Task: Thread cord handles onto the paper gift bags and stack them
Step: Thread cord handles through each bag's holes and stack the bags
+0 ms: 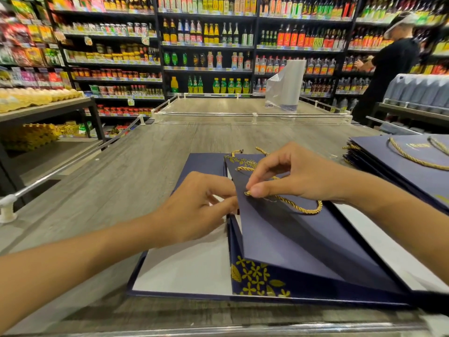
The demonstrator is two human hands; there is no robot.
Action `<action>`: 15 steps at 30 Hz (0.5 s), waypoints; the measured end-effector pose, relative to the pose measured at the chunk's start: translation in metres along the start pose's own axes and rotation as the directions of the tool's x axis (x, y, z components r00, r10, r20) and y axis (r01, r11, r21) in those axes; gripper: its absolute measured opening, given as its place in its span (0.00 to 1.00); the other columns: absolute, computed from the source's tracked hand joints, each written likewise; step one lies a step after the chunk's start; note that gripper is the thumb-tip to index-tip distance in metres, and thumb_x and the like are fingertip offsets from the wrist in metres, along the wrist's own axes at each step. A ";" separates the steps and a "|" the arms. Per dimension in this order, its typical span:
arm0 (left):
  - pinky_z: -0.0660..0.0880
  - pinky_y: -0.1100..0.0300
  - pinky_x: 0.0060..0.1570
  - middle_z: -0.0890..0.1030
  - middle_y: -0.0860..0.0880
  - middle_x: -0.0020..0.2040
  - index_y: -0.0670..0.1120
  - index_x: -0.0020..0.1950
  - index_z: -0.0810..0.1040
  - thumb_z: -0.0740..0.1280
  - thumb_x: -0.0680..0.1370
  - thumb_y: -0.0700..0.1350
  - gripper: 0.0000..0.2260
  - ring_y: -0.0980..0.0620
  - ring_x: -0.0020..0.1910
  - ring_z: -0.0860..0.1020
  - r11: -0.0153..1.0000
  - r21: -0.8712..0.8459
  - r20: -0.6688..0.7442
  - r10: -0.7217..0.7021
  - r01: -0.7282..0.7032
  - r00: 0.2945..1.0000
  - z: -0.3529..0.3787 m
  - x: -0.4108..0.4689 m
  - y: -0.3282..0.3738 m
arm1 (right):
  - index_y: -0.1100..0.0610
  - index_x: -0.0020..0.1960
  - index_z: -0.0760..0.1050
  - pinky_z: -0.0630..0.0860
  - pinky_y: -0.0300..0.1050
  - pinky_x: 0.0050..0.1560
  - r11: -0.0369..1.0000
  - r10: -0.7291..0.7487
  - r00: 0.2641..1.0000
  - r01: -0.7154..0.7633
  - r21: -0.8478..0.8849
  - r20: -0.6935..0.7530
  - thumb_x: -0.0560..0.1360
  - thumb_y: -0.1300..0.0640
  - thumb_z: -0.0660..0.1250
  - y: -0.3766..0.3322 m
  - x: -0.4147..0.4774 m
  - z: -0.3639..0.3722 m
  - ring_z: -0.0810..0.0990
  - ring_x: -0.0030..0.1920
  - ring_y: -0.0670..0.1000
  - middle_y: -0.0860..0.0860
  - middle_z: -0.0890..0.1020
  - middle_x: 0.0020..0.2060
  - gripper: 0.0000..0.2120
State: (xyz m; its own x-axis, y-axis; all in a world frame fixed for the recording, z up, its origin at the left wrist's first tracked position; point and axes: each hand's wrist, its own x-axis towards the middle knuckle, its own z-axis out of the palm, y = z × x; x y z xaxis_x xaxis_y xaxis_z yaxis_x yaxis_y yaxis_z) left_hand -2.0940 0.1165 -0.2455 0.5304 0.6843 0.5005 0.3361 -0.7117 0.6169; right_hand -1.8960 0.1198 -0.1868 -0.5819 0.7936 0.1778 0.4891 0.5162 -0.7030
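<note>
Right hand (298, 176) pinches gold cord (303, 209) end against navy bag (291, 234); left hand (194, 205) pinches its edge; bag stack (401, 164) lies right

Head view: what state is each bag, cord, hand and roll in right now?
gift bag: lying on the table, top panel lifted.
gold cord: loop resting on the lifted panel, one end held near the panel's edge.
right hand: pinches the cord end.
left hand: holds the panel's edge.
stack of bags: lying flat, cord handle fitted on the top one.
plastic roll: upright, one sheet hanging loose.
</note>
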 end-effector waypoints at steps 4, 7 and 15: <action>0.77 0.62 0.36 0.84 0.45 0.40 0.40 0.42 0.82 0.63 0.76 0.48 0.14 0.53 0.36 0.82 0.727 -0.527 -0.020 -0.530 0.441 0.848 0.006 0.006 0.005 | 0.55 0.46 0.82 0.74 0.29 0.45 1.000 0.004 0.999 -0.003 -0.031 0.032 0.70 0.57 0.71 -0.002 -0.001 0.004 0.81 0.40 0.40 0.46 0.84 0.38 0.05; 0.76 0.67 0.30 0.84 0.49 0.37 0.43 0.38 0.81 0.65 0.77 0.43 0.09 0.57 0.34 0.82 0.671 -0.558 -0.001 -0.589 0.488 0.808 0.006 0.010 0.006 | 0.51 0.52 0.80 0.73 0.31 0.51 0.972 0.022 0.996 -0.001 -0.233 0.086 0.70 0.49 0.71 -0.004 -0.002 0.007 0.78 0.48 0.38 0.42 0.81 0.45 0.13; 0.65 0.71 0.17 0.77 0.50 0.21 0.41 0.35 0.77 0.66 0.76 0.39 0.10 0.59 0.17 0.72 0.560 -0.665 -0.209 -0.774 0.494 0.598 -0.008 0.022 0.013 | 0.33 0.71 0.51 0.54 0.40 0.71 0.844 -0.031 0.991 0.096 -0.527 0.130 0.59 0.34 0.73 -0.012 -0.010 0.017 0.52 0.72 0.40 0.37 0.53 0.72 0.48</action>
State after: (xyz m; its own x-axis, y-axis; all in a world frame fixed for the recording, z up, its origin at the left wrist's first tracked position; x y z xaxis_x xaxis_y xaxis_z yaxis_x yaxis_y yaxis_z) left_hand -2.0837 0.1232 -0.2217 -0.1056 0.9931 -0.0518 -0.0672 0.0449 0.9967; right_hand -1.9067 0.1006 -0.1919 -0.6765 0.7284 0.1081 0.6998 0.6816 -0.2138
